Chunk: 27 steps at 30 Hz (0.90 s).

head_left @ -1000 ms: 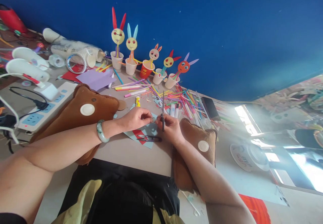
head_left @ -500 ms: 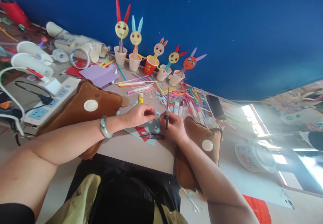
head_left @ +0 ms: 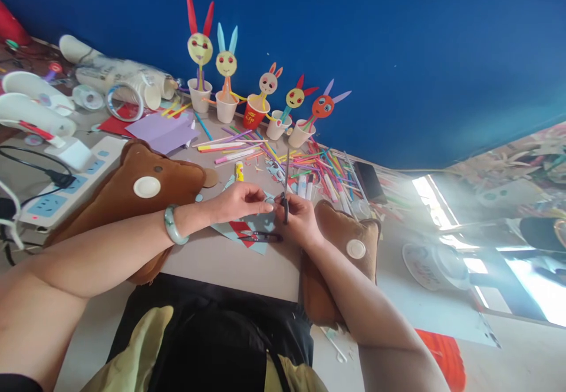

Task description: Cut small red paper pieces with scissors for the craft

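Observation:
My left hand point(head_left: 236, 202), with a jade-like bangle point(head_left: 175, 225) on its wrist, pinches a small piece of light blue paper point(head_left: 269, 200) at its fingertips. Close beside it, my right hand point(head_left: 299, 220) is closed around a pair of black-handled scissors point(head_left: 285, 200), blades pointing up and away. The right fingertips nearly meet the left ones; whether they also touch the paper I cannot tell. Below the hands lie light blue paper sheets point(head_left: 257, 249), a red paper piece point(head_left: 239, 227) and black thread snips point(head_left: 260, 237).
Brown cushions flank my hands: one left point(head_left: 177, 174), one right point(head_left: 327, 262). Behind are a yellow glue stick point(head_left: 239, 171), scattered coloured pens point(head_left: 230, 146) and several rabbit-faced figures in paper cups point(head_left: 227, 109) along the blue wall. A power strip point(head_left: 48, 203) sits far left.
The whole scene has shifted slightly left as the camera turned. Both hands keep nearly the same pose, with the scissors still upright in the right hand.

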Available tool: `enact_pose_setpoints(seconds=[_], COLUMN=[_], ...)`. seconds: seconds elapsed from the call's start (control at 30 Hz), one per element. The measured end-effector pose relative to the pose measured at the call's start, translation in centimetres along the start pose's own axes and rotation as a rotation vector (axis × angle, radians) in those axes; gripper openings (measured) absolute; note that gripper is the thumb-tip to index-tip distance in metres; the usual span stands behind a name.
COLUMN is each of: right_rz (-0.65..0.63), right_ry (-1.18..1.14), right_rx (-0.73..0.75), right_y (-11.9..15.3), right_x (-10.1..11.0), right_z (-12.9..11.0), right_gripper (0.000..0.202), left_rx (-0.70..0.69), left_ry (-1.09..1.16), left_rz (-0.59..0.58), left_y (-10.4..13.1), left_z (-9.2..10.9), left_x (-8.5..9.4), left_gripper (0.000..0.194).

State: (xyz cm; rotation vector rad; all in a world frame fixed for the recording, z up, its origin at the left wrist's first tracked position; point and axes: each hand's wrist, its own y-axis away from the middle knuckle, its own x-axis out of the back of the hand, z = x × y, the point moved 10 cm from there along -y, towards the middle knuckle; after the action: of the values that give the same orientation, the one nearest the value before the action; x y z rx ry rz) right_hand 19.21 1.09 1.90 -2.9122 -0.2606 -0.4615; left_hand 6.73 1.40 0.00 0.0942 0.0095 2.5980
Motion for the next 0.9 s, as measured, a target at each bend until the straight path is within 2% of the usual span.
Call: enact_pose_setpoints(seconds=[0.17, 0.47, 0.67, 0.8, 0.9], right_rz=[-0.006, -0.002, -0.011, -0.026, -0.043], right_ry=[0.002, 0.0, -0.018, -0.014, -0.008], right_rx=[0.001, -0.019, -0.029, -0.029, -0.029], right_y=[0.1, 0.1, 0.1, 0.1, 0.2], right_x=[-0.1, 0.1, 0.0, -0.2, -0.3], right_z=[0.0, -0.1, -0.4, -0.5, -0.4], right_gripper=[0.019, 0.023, 0.025, 0.026, 0.026], left_rx=[0.004, 0.037, 0.106, 0.109, 0.105], left_ry=[-0.022, 0.007, -0.059, 0.029, 0.016], left_rz=[0.045, -0.005, -0.124, -0.078, -0.056], left_y=[0.0, 0.2, 0.5, 0.4, 0.4], left_z=[0.1, 0.2, -0.2, 0.0, 0.1], left_x=[0.4, 0.4, -0.8, -0.3, 0.0], left_gripper=[0.027, 0.02, 0.019, 0.027, 0.028])
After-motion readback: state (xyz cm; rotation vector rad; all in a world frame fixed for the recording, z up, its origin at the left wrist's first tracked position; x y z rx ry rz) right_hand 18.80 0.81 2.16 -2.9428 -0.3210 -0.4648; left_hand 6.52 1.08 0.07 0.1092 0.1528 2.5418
